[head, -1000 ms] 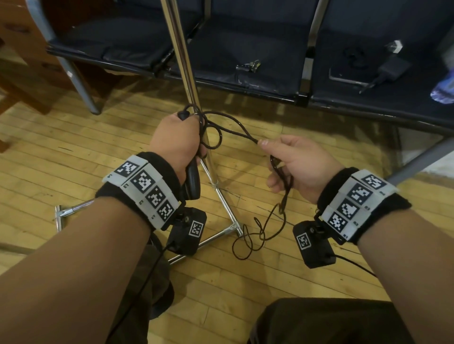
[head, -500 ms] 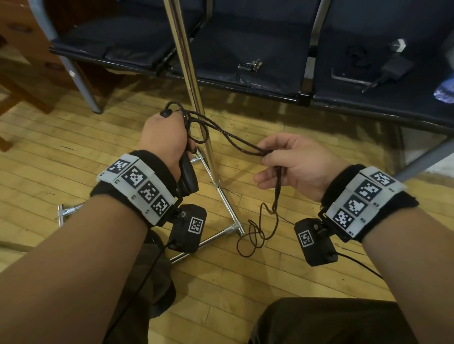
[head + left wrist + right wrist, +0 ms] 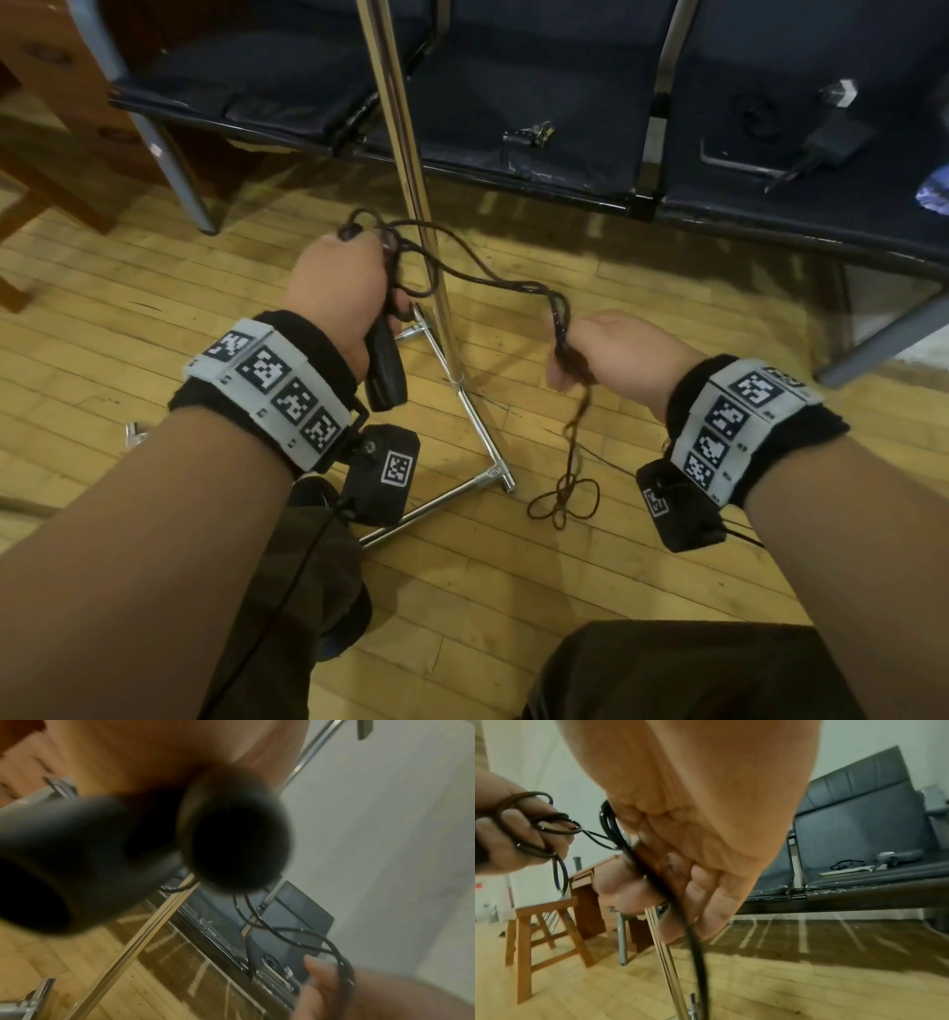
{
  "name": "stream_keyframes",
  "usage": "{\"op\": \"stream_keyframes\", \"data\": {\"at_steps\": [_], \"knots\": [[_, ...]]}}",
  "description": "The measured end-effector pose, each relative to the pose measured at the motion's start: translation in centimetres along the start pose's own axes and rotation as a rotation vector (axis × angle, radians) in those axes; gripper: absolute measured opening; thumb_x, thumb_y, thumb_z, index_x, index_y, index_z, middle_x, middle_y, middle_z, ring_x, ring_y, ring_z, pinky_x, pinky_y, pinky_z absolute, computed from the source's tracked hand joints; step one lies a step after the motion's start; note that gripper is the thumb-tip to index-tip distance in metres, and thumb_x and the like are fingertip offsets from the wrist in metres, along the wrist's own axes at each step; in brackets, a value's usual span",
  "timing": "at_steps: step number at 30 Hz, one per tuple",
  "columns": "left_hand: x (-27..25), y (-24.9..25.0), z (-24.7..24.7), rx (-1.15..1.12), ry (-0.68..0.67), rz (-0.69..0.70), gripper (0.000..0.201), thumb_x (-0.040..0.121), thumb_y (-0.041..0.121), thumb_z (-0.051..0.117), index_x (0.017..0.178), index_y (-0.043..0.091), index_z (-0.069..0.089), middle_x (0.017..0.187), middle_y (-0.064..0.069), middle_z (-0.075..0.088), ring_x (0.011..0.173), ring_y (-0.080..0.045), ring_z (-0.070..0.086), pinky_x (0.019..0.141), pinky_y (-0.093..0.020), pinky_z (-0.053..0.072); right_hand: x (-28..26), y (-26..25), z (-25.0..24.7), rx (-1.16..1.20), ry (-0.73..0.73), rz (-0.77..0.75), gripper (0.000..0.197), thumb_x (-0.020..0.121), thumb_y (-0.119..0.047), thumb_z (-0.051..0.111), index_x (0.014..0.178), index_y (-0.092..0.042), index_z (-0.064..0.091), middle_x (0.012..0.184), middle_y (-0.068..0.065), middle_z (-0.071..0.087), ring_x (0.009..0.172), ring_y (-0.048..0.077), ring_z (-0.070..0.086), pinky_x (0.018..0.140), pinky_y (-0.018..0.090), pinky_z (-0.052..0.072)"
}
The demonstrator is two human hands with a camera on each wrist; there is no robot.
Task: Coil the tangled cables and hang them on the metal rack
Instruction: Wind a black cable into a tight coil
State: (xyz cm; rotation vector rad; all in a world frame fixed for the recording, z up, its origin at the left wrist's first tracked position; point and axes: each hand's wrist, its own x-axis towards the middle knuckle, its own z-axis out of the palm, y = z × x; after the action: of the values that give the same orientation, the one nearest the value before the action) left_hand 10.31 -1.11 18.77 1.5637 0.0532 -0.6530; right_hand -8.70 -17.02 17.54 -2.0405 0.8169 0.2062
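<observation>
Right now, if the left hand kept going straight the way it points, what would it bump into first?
Probably the metal rack's upright pole, standing just ahead and right of the left hand. Beyond it is the dark bench. Depth is hard to judge, so it could slip past.

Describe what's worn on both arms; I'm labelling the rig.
Bare forearms, no sleeves. Each wrist has a black fabric band: left wristband, right wristband, each carrying a grey strip of four black-and-white square tags. Under each hangs a black camera box with one tag and a thin black lead.

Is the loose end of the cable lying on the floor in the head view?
Yes: below the right hand, the cable hangs down and its looped end rests on the wooden floor.
</observation>
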Motion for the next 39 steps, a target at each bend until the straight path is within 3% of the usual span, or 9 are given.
{"op": "stream_keyframes", "data": {"at_steps": [4,7,9,12,18,23,29,35,39], "knots": [[-1.8,-0.6,1.4,0.198,-0.232,0.081,0.011,0.105,0.030,0.060,0.108,0.021,0.066,0.070,0.006,0.064,0.048,-0.007,0.056,0.043,-0.024,0.044,1.9,-1.8,-0.1,0.143,0.134,-0.021,0.021,0.103,-0.022,0.058,0.095,-0.040,0.067,0.098,-0.021,0.062,0.089,-0.003,0.054,0.067,0.016,0.032],[-2.3,-0.9,1.6,0.310,-0.359,0.088,0.013,0.105,0.032,0.061,0.107,0.020,0.066,0.072,0.006,0.063,0.051,-0.008,0.056,0.045,-0.025,0.046,2.4,-2.6,-0.6,0.254,0.216,0.008,0.019,0.103,-0.017,0.058,0.116,-0.029,0.064,0.119,-0.010,0.065,0.091,0.001,0.055,0.064,0.016,0.034],[-2.5,-1.0,1.7,0.359,-0.435,0.106,0.013,0.105,0.032,0.062,0.100,0.021,0.064,0.072,0.005,0.062,0.052,-0.010,0.055,0.046,-0.025,0.045,2.1,-2.8,-0.4,0.225,0.232,-0.021,0.066,0.094,-0.023,0.056,0.156,-0.030,0.035,0.154,-0.004,0.047,0.111,0.005,0.054,0.080,0.018,0.042],[-2.7,-1.2,1.8,0.403,-0.484,0.125,0.015,0.105,0.033,0.063,0.095,0.022,0.064,0.071,0.005,0.061,0.053,-0.011,0.054,0.047,-0.026,0.044,0.2,-2.6,0.2,0.122,0.192,-0.146,0.095,0.087,-0.020,0.063,0.161,-0.046,0.009,0.170,-0.007,0.021,0.124,0.012,0.054,0.094,0.029,0.049],[-2.8,-1.1,1.9,0.434,-0.502,0.158,0.017,0.103,0.035,0.064,0.089,0.024,0.065,0.065,0.008,0.063,0.051,-0.010,0.054,0.045,-0.025,0.043,0.0,-2.9,0.9,0.136,-0.001,-0.219,0.025,0.093,-0.016,0.062,0.112,-0.029,0.071,0.105,-0.009,0.077,0.103,0.006,0.069,0.099,0.042,0.047],[-2.7,-0.8,1.9,0.408,-0.496,0.160,0.017,0.104,0.033,0.063,0.093,0.021,0.063,0.065,0.008,0.062,0.050,-0.010,0.055,0.043,-0.024,0.043,0.0,-2.5,0.7,0.653,-0.066,-0.176,0.030,0.093,-0.022,0.055,0.114,-0.004,0.067,0.096,0.013,0.070,0.087,0.023,0.071,0.100,0.059,0.055],[-3.0,-0.3,2.0,0.284,-0.398,0.139,0.012,0.104,0.032,0.063,0.102,0.020,0.066,0.066,0.009,0.063,0.052,-0.009,0.054,0.045,-0.023,0.044,-0.1,-2.3,0.4,0.643,-0.143,-0.273,0.026,0.105,-0.014,0.054,0.113,0.009,0.061,0.076,0.013,0.059,0.070,0.026,0.065,0.100,0.068,0.047],[-2.6,-0.1,1.5,0.101,-0.225,0.165,0.010,0.106,0.027,0.059,0.105,0.021,0.066,0.063,0.010,0.062,0.049,-0.006,0.053,0.043,-0.022,0.043,0.2,-1.6,0.0,0.225,-0.153,-0.199,0.013,0.104,-0.028,0.058,0.101,-0.018,0.066,0.070,-0.003,0.059,0.051,0.016,0.043,0.053,0.035,0.043],[-1.2,1.1,-0.1,-0.159,-0.094,0.149,0.013,0.105,0.027,0.054,0.109,0.020,0.065,0.064,0.011,0.061,0.050,-0.005,0.051,0.045,-0.022,0.042,0.4,0.0,-1.0,-0.243,-0.100,-0.092,0.025,0.104,-0.045,0.051,0.094,-0.031,0.070,0.081,-0.005,0.073,0.068,0.014,0.061,0.062,0.029,0.045]]}}
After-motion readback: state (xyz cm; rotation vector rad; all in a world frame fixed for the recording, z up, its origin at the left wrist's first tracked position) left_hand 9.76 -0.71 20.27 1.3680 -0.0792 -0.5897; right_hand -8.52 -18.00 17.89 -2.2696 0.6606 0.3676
